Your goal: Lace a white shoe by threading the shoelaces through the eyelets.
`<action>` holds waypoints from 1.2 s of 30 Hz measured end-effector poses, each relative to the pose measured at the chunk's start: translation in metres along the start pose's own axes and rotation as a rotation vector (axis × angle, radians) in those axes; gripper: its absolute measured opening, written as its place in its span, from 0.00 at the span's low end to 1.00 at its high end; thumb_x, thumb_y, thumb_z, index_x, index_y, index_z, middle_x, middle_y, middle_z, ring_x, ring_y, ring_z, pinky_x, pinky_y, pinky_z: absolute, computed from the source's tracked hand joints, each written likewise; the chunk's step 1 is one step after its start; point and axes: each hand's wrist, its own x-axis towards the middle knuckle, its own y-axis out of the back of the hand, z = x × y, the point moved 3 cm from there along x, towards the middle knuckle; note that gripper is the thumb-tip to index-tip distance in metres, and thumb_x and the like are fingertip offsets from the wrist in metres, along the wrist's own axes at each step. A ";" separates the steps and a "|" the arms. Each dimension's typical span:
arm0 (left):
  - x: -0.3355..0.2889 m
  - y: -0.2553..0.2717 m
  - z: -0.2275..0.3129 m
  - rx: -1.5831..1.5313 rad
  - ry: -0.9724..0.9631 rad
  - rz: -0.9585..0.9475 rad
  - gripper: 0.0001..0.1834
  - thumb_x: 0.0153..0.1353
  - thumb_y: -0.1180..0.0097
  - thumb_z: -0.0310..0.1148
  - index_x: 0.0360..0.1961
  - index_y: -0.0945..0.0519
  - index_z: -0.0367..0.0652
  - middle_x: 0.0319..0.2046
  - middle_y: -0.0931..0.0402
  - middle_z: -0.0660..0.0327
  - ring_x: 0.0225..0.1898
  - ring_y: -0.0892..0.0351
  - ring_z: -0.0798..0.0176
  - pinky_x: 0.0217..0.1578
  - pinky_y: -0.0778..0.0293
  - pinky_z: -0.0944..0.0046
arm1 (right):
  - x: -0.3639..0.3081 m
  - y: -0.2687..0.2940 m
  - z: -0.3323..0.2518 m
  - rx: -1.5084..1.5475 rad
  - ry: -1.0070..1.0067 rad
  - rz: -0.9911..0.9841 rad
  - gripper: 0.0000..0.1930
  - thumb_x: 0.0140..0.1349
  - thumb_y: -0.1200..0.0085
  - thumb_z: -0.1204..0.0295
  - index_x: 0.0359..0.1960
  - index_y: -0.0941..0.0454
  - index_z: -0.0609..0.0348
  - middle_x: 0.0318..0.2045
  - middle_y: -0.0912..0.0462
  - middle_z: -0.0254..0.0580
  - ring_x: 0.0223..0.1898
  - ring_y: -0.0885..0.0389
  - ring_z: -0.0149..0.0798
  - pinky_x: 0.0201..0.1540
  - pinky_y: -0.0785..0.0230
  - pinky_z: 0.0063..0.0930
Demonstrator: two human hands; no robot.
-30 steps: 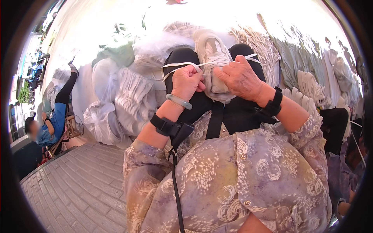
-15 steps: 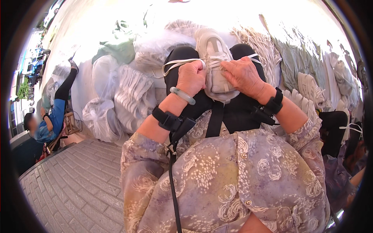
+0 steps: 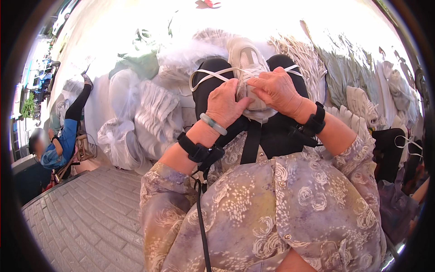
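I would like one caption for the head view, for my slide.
Left hand and right hand at a pale laced shoe between black-clad knees, with pale bundles around.

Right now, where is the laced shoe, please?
In the head view, the laced shoe is at upper centre, between the knees, partly under the right hand.

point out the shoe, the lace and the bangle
Shoe (image 3: 246, 56), head view: its mesh panel.
Lace (image 3: 217, 74), head view: where strands cross over the left knee.
Bangle (image 3: 213, 124), head view: middle of its band.
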 end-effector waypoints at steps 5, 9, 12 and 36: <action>0.001 -0.005 -0.008 -0.081 0.166 -0.150 0.13 0.46 0.39 0.32 0.32 0.22 0.36 0.22 0.23 0.59 0.22 0.23 0.66 0.28 0.27 0.69 | 0.006 -0.015 -0.004 -0.033 0.019 -0.061 0.05 0.51 0.46 0.69 0.28 0.23 0.53 0.25 0.21 0.37 0.31 0.22 0.41 0.36 0.40 0.36; 0.002 -0.005 -0.012 -0.317 0.259 -0.057 0.10 0.45 0.44 0.29 0.30 0.22 0.34 0.20 0.22 0.54 0.24 0.21 0.58 0.30 0.26 0.64 | 0.010 -0.023 0.000 -0.044 -0.020 0.011 0.05 0.49 0.46 0.68 0.23 0.25 0.54 0.22 0.23 0.37 0.28 0.24 0.41 0.35 0.41 0.35; 0.000 -0.010 -0.028 -0.406 0.219 -0.020 0.11 0.46 0.45 0.27 0.33 0.20 0.34 0.22 0.21 0.53 0.24 0.20 0.63 0.30 0.26 0.67 | 0.018 -0.024 -0.005 -0.152 0.053 0.001 0.04 0.47 0.46 0.69 0.20 0.27 0.53 0.19 0.25 0.37 0.24 0.26 0.40 0.34 0.42 0.33; 0.011 0.015 -0.012 -0.007 -0.043 0.038 0.13 0.50 0.42 0.29 0.38 0.22 0.39 0.33 0.25 0.57 0.33 0.25 0.55 0.37 0.29 0.61 | -0.232 0.064 0.119 -0.053 -0.654 0.060 0.05 0.53 0.48 0.73 0.24 0.28 0.61 0.20 0.27 0.49 0.26 0.27 0.51 0.28 0.38 0.40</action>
